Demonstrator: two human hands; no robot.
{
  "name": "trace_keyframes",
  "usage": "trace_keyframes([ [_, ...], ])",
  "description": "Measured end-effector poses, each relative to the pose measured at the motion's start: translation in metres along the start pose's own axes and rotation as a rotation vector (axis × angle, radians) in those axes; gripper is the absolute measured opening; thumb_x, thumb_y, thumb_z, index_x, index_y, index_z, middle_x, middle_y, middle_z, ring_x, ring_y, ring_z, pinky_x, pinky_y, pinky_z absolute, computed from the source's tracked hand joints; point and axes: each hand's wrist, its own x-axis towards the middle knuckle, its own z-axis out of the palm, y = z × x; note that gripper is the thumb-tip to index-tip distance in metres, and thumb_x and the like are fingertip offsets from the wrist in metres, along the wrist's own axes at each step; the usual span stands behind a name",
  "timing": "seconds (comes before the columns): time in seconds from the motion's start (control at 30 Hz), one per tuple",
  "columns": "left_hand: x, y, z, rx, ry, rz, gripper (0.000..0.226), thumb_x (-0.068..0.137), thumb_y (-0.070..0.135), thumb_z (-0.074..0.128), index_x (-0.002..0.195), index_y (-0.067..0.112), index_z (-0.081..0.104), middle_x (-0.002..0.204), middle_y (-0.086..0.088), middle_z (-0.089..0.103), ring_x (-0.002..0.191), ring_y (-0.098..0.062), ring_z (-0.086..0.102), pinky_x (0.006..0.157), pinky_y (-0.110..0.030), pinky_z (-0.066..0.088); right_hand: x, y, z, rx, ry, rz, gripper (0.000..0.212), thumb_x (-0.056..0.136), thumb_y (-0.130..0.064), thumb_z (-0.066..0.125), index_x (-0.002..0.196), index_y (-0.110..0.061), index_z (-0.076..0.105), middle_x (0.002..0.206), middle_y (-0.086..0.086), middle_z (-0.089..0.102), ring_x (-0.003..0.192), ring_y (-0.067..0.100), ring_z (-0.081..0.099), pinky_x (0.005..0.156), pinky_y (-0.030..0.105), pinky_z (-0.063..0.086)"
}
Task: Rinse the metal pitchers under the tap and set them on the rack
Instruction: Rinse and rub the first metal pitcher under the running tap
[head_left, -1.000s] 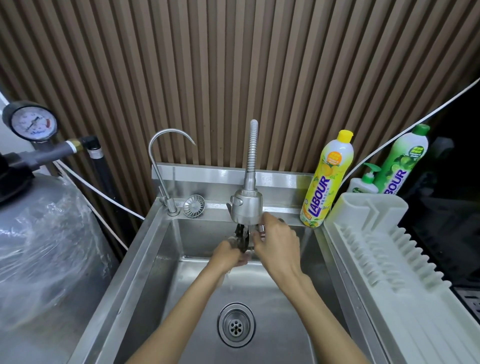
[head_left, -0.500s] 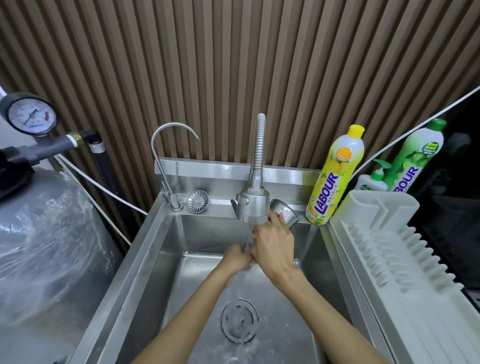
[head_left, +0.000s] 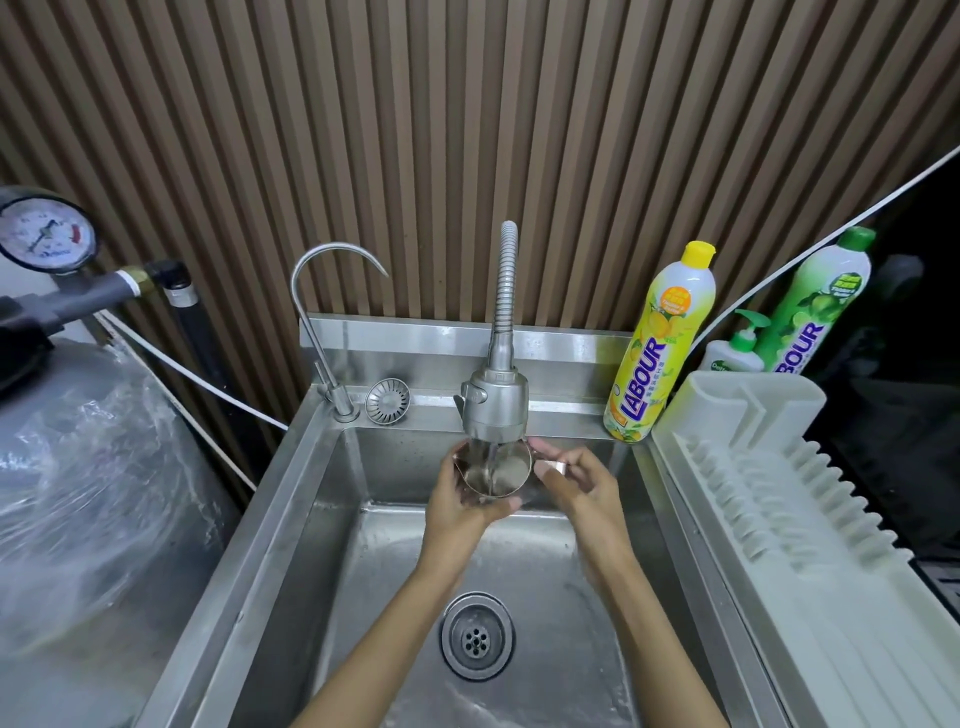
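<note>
A small metal pitcher (head_left: 506, 472) is held upright directly under the spray tap head (head_left: 494, 408), and water runs into its open mouth. My left hand (head_left: 460, 501) cups the pitcher's body from below and the left. My right hand (head_left: 576, 483) pinches the pitcher's handle on its right side. The white drying rack (head_left: 789, 499) stands to the right of the sink and holds nothing that I can see.
The steel sink (head_left: 311, 519) has a drain (head_left: 477, 635) in its floor. A thin gooseneck tap (head_left: 324, 322) and a loose strainer (head_left: 387, 401) sit on the back ledge. Yellow (head_left: 660, 343) and green (head_left: 815, 306) detergent bottles stand behind the rack. A wrapped tank (head_left: 88, 493) is at the left.
Water started running. The pitcher came from the right of the tap head to directly under it, turned mouth up, and my left hand now cups it.
</note>
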Motion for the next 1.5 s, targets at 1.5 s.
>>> trace_keyframes([
  [1.5,-0.016,0.016,0.009,0.111,0.062,0.120,0.067,0.053,0.023,0.088,0.113,0.017,0.061,0.109,-0.007,0.070,0.100,-0.017,0.067,0.082,-0.015,0.051,-0.017,-0.039,0.004,-0.440,0.209,-0.133,0.020,0.082,-0.018,0.069,0.069,-0.024,0.055,0.076,-0.003,0.067,0.073,0.011,0.064,0.067,0.020,0.048],
])
